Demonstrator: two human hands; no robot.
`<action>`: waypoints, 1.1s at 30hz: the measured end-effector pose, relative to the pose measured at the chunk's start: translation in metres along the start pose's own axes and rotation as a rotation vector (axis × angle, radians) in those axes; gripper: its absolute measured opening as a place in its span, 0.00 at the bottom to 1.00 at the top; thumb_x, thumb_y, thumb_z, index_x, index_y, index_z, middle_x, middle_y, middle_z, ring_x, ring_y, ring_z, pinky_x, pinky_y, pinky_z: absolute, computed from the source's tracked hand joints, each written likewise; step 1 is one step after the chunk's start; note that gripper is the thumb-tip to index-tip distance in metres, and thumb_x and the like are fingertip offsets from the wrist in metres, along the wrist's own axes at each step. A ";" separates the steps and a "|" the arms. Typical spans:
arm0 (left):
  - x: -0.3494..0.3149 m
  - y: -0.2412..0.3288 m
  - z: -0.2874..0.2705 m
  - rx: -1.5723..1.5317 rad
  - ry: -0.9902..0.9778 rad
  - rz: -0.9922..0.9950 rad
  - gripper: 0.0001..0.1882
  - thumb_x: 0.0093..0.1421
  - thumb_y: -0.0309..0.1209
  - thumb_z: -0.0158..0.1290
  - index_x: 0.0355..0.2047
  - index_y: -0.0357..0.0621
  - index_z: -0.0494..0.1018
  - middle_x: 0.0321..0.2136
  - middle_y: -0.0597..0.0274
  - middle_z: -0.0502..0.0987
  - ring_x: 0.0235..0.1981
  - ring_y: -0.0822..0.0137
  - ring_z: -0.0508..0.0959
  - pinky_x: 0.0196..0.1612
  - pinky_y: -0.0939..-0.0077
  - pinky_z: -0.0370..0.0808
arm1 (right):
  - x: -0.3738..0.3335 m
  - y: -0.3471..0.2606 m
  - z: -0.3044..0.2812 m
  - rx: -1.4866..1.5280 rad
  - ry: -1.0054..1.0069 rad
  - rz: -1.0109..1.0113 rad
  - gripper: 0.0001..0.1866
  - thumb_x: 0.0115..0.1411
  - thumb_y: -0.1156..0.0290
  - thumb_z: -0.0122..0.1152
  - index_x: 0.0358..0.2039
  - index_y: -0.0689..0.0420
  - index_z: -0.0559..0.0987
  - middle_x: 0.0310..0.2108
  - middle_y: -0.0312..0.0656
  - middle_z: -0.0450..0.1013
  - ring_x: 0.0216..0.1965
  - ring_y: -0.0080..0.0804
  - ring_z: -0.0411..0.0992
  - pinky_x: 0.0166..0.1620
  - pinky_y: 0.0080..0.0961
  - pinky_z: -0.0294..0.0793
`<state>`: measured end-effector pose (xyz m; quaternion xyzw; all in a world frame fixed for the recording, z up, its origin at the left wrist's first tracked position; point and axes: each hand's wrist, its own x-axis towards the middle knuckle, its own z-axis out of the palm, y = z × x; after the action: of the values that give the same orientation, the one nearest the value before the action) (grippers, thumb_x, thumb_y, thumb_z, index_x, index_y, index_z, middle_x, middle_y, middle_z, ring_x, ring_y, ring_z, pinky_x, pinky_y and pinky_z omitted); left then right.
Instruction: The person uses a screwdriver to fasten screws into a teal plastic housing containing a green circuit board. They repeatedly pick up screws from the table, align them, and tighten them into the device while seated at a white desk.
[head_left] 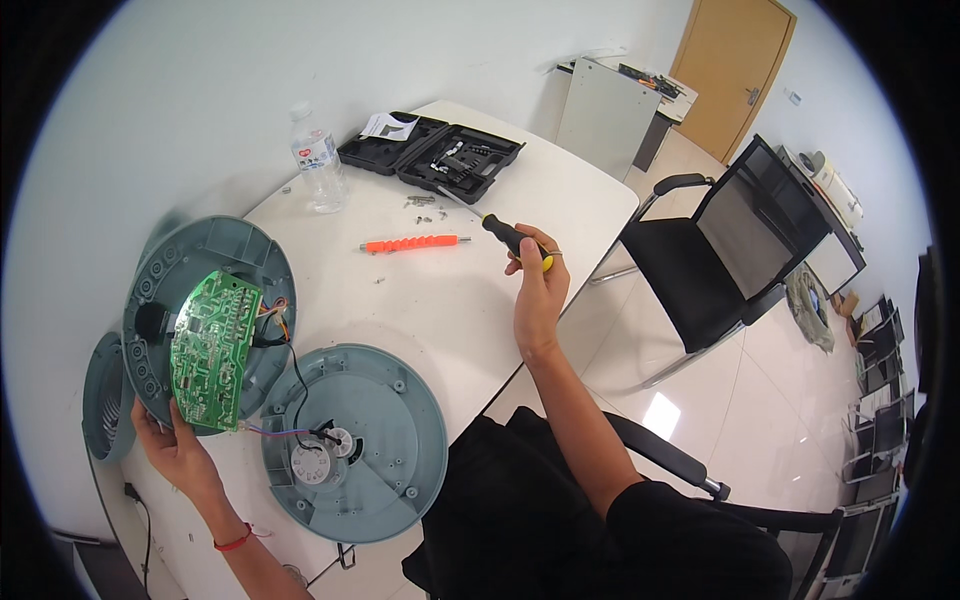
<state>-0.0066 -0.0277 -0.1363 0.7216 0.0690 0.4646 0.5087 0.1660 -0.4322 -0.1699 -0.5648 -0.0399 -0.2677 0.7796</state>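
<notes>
**Holding a green circuit board over an opened fan shell**

Gripping the green circuit board [212, 348] by its lower edge, the left hand [172, 442] has its fingers clamped on it. The board is a long rectangle, packed with tiny parts and solder dots, standing on end with its long axis running up and slightly right. It sits right in front of the grey-green round housing [205, 255], wires trailing to the round base plate [385, 440] just right of it. Well right of the board, the right hand [538, 285] has fingers closed around a black-and-yellow screwdriver [505, 235], tip pointing up-left over the white bench [450, 290].
</notes>
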 end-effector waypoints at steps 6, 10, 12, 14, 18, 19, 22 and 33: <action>0.000 -0.002 -0.001 0.009 0.008 -0.002 0.22 0.69 0.19 0.50 0.62 0.34 0.63 0.55 0.56 0.73 0.53 0.69 0.74 0.59 0.76 0.68 | 0.002 0.002 0.002 -0.046 -0.014 0.073 0.19 0.71 0.61 0.57 0.53 0.63 0.76 0.34 0.35 0.70 0.33 0.17 0.66 0.39 0.14 0.66; -0.001 0.000 0.000 0.031 0.015 0.004 0.22 0.69 0.19 0.50 0.62 0.34 0.63 0.55 0.56 0.73 0.53 0.69 0.74 0.59 0.76 0.68 | 0.003 0.003 0.002 -0.122 -0.058 0.105 0.20 0.71 0.62 0.55 0.55 0.64 0.75 0.35 0.37 0.71 0.35 0.19 0.67 0.42 0.16 0.68; -0.002 0.000 0.001 0.037 0.021 0.006 0.22 0.69 0.19 0.50 0.62 0.34 0.63 0.54 0.56 0.73 0.53 0.69 0.74 0.59 0.75 0.68 | 0.004 0.004 0.002 -0.147 -0.081 0.113 0.20 0.71 0.62 0.56 0.55 0.64 0.75 0.35 0.36 0.71 0.35 0.18 0.67 0.41 0.15 0.68; -0.002 -0.001 0.001 0.044 0.027 0.010 0.22 0.69 0.20 0.50 0.62 0.35 0.64 0.54 0.55 0.73 0.54 0.69 0.74 0.59 0.75 0.68 | 0.004 0.004 0.004 -0.173 -0.108 0.114 0.20 0.71 0.62 0.57 0.55 0.64 0.75 0.35 0.35 0.71 0.35 0.18 0.67 0.41 0.15 0.68; -0.001 -0.003 0.001 0.041 0.034 0.016 0.22 0.69 0.19 0.50 0.62 0.35 0.64 0.54 0.55 0.73 0.53 0.69 0.74 0.58 0.76 0.68 | 0.007 0.016 0.006 -0.217 -0.172 0.049 0.21 0.68 0.62 0.61 0.54 0.65 0.76 0.33 0.33 0.69 0.31 0.17 0.64 0.36 0.16 0.66; -0.002 -0.002 0.002 0.045 0.033 0.020 0.22 0.69 0.19 0.50 0.62 0.35 0.64 0.54 0.55 0.74 0.53 0.69 0.74 0.58 0.76 0.68 | 0.009 0.018 0.007 -0.272 -0.186 0.031 0.21 0.68 0.62 0.61 0.53 0.65 0.76 0.34 0.34 0.70 0.31 0.18 0.64 0.36 0.17 0.66; -0.003 0.001 0.005 0.036 0.031 0.020 0.22 0.69 0.19 0.50 0.62 0.35 0.64 0.53 0.56 0.74 0.52 0.69 0.74 0.58 0.76 0.68 | 0.010 0.020 0.009 -0.344 -0.208 -0.006 0.20 0.68 0.62 0.62 0.52 0.65 0.77 0.36 0.36 0.71 0.31 0.19 0.64 0.36 0.18 0.66; -0.002 -0.001 0.003 0.037 0.031 0.037 0.22 0.68 0.19 0.51 0.62 0.35 0.64 0.53 0.56 0.74 0.52 0.70 0.74 0.58 0.76 0.68 | 0.010 0.019 0.010 -0.372 -0.209 -0.002 0.20 0.68 0.62 0.61 0.52 0.65 0.77 0.36 0.37 0.72 0.32 0.19 0.63 0.36 0.18 0.66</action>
<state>-0.0050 -0.0308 -0.1383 0.7247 0.0720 0.4837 0.4854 0.1857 -0.4230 -0.1790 -0.7235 -0.0709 -0.2113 0.6534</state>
